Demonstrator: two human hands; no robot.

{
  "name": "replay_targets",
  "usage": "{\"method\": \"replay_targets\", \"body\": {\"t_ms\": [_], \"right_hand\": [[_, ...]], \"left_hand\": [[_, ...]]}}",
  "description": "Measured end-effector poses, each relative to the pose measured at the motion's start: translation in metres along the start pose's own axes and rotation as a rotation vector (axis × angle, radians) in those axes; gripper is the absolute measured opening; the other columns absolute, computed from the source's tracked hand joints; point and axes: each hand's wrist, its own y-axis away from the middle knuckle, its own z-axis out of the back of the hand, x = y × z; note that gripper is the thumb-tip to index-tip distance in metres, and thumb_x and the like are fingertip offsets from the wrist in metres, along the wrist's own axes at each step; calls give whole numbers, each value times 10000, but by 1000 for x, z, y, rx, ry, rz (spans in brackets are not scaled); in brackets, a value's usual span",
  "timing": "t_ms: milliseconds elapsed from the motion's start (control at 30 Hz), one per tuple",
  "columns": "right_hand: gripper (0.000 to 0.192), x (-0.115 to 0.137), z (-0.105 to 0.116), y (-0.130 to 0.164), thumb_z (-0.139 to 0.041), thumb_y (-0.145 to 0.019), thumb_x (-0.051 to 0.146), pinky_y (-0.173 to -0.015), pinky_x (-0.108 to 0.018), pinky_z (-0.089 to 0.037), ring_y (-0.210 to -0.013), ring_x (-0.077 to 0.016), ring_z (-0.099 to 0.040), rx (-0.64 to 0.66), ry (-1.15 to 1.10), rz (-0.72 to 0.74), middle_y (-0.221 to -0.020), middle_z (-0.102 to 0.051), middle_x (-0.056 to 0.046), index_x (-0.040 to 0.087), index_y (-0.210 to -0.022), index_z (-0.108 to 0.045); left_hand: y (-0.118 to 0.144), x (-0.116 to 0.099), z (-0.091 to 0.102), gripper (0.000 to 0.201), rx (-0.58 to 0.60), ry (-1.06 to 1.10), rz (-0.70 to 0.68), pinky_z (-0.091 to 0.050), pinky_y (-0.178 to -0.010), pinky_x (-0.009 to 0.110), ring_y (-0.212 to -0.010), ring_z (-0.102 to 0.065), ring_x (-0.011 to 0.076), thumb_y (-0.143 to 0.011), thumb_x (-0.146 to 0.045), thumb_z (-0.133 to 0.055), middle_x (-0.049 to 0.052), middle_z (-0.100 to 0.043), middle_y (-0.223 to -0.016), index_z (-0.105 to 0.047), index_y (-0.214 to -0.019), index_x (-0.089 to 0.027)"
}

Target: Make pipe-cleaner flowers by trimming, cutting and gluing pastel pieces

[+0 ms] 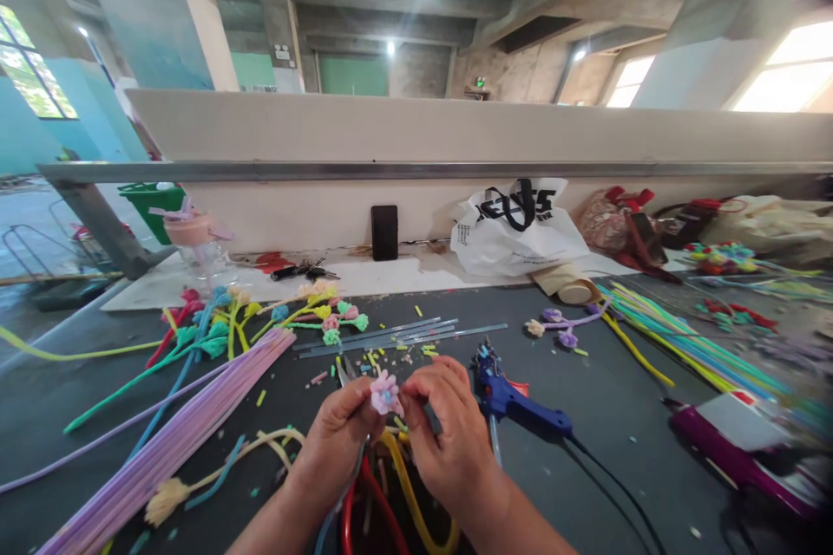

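A dark worktable (pixel 638 416) is standing in a concrete workshop with ceiling lamps. Near its front edge, the left hand (pixel 335 442) and right hand (pixel 449 438) are each pinching the pink pipe-cleaner flower (pixel 385 393) between narrowed fingertips. The blue glue gun (pixel 514 403) is lying just beside the right hand; brushing its nozzle could cause a burn. A lilac pipe-cleaner bundle (pixel 188 425) is lying toward the left edge.

A small pipe-cleaner flower (pixel 385 393), pale pink with a blue centre, is being pinched between the fingertips of both hands just above the table. Its fuzzy petals are facing up toward the camera, and its stem is hanging down, hidden behind the fingers.
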Motion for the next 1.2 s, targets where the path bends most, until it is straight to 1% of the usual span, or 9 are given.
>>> {"method": "replay_targets", "body": {"t_ms": [167,300,400,533,667,833,1067,1133,1200], "right_hand": [[170,0,-1,1,-462,-770,40,-846,-417,-380,-686,-160,-550,-25,3,-3,-706,-577,-9,203,-816,-476],[175,0,-1,0,-461,-768,37,-856,-428,-386,-683,-160,-544,-42,-9,6,-709,-572,-12,202,-821,-477],[155,1,0,0,-466,-788,47,-869,-416,-385,-682,-149,-538,-36,-51,-5,-697,-561,-2,199,-805,-488],[94,-1,-1,0,-484,-816,121,-704,-297,-453,-729,-149,-532,-84,-193,-138,-779,-536,-24,190,-879,-499],[130,-3,-3,3,-462,-831,144,-682,-278,-449,-746,-148,-521,-140,-254,-185,-828,-507,-35,179,-955,-481],[128,-3,-5,5,-469,-827,124,-694,-270,-440,-757,-149,-523,-112,-203,-120,-822,-524,-36,180,-940,-495],[138,-7,-7,4,-459,-859,166,-762,-297,-453,-839,-171,-569,-47,-247,-183,-865,-607,-64,180,-928,-578],[173,-7,-8,3,-456,-867,191,-797,-308,-454,-887,-181,-575,-7,-289,-212,-893,-632,-70,190,-904,-625],[204,-7,-9,2,-463,-868,223,-832,-318,-453,-939,-191,-573,60,-341,-268,-944,-644,-80,199,-878,-666]], "left_hand": [[1,-1,0,223,10,-76,-18,-292,-524,193,-551,-343,76,-769,-350,-594,-25,-445,-584,-619,-685,-145],[2,-3,0,229,19,-83,9,-288,-512,189,-543,-338,73,-771,-352,-593,-33,-421,-563,-619,-683,-142],[2,-3,-3,185,21,44,43,-325,-533,190,-544,-378,71,-748,-331,-628,-30,-458,-570,-639,-726,-148],[1,-10,-10,161,15,353,168,-341,-501,176,-527,-432,62,-689,-275,-698,-22,-532,-614,-641,-795,-168],[1,-18,-10,184,153,506,205,-263,-407,163,-430,-354,39,-719,-297,-668,-37,-455,-524,-592,-669,-137],[3,-19,-5,156,237,573,262,-229,-389,149,-416,-325,28,-770,-289,-614,-37,-445,-532,-592,-740,-138],[4,-18,-2,155,372,587,312,-236,-377,144,-384,-307,18,-797,-295,-574,-34,-454,-527,-590,-817,-142],[3,-18,-3,158,359,572,319,-229,-376,136,-381,-299,12,-800,-293,-570,-36,-457,-529,-583,-820,-137],[2,-17,-5,159,299,545,304,-225,-365,128,-373,-303,10,-802,-295,-569,-39,-465,-525,-570,-805,-136]]}}
